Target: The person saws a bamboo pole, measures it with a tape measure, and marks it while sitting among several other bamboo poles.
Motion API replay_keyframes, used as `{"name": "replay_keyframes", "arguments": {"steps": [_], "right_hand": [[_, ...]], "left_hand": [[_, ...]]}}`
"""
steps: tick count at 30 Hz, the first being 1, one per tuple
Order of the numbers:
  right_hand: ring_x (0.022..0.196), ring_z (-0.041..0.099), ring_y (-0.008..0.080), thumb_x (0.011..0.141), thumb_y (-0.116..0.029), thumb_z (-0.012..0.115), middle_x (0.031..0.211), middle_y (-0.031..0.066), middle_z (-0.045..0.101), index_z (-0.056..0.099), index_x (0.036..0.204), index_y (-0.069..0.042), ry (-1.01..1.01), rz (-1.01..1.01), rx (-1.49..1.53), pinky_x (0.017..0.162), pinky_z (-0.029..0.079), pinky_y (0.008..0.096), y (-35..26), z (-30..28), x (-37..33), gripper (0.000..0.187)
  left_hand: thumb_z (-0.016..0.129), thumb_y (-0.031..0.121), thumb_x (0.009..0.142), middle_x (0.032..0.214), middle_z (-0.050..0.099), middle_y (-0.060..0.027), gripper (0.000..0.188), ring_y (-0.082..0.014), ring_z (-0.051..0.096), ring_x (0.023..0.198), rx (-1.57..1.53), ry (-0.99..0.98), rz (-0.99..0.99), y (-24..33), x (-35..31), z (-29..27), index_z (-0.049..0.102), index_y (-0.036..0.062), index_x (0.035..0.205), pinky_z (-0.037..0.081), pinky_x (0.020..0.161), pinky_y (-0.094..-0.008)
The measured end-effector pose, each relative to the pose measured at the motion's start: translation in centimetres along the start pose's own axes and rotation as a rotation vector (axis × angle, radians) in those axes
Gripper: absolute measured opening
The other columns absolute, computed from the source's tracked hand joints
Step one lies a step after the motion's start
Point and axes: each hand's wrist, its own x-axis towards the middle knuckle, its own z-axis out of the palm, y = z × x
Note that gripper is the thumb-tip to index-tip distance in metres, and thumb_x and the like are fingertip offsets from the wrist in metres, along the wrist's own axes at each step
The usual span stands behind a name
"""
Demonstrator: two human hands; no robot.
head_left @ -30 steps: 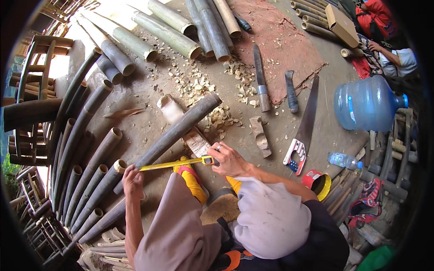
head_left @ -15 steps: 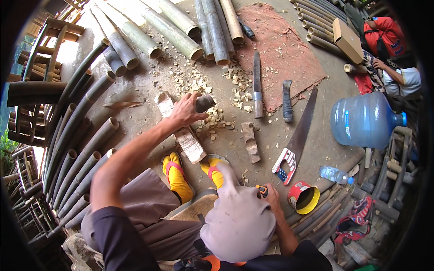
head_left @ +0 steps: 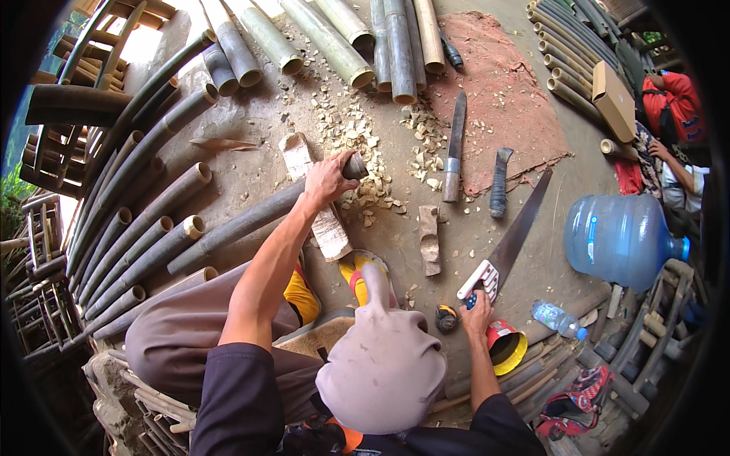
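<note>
My left hand [head_left: 328,181] is wrapped round a dark bamboo pole [head_left: 242,229] close to its far end. The pole slants across a pale, rough wooden block [head_left: 328,237] on the ground. At the right, my right hand [head_left: 477,310] is closed on the handle of a handsaw [head_left: 520,228]. The saw's blade points away toward the upper right. A black and orange tape measure [head_left: 446,318] lies on the ground left of my right hand. Grey cloth in the lower middle hides part of the ground.
A machete [head_left: 454,148] and a dark-handled knife [head_left: 499,182] lie beside a red cloth [head_left: 502,106]. Wood chips surround a notched block [head_left: 430,239]. Bamboo poles lie left and ahead. At right are a blue water jug [head_left: 617,239], a plastic bottle [head_left: 559,318] and a seated person [head_left: 673,114].
My right hand has let go of the tape measure and taken hold of the handsaw's handle. My left hand has closed round the bamboo pole, which was blurred before. The view has shifted.
</note>
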Motion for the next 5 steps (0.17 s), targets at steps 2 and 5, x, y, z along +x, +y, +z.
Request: {"name": "replay_keyframes", "arguments": {"steps": [2,5], "right_hand": [[0.096,0.055,0.0406,0.065,0.001,0.066,0.098,0.0187,0.056,0.049,0.105,0.000,0.215,-0.012,0.232,0.083,0.043,0.0506,-1.2,-1.2,-0.2,0.043],[0.098,0.058,0.0351,0.067,0.001,0.063,0.104,0.0195,0.058,0.048,0.112,0.004,0.165,0.402,0.570,0.088,0.043,0.0497,-0.8,-3.5,-1.0,0.048]], "left_hand": [[0.075,0.035,0.070,0.109,0.065,-0.0157,0.068,-0.0360,0.065,0.090,0.002,0.004,-0.022,-0.4,-0.6,-0.1,0.050,0.0143,0.130,0.052,0.080,-0.0442],[0.077,0.037,0.069,0.110,0.064,-0.0165,0.073,-0.0349,0.065,0.091,0.000,-0.012,-0.021,-0.1,-0.4,-0.1,0.049,0.0131,0.131,0.052,0.082,-0.0426]]}}
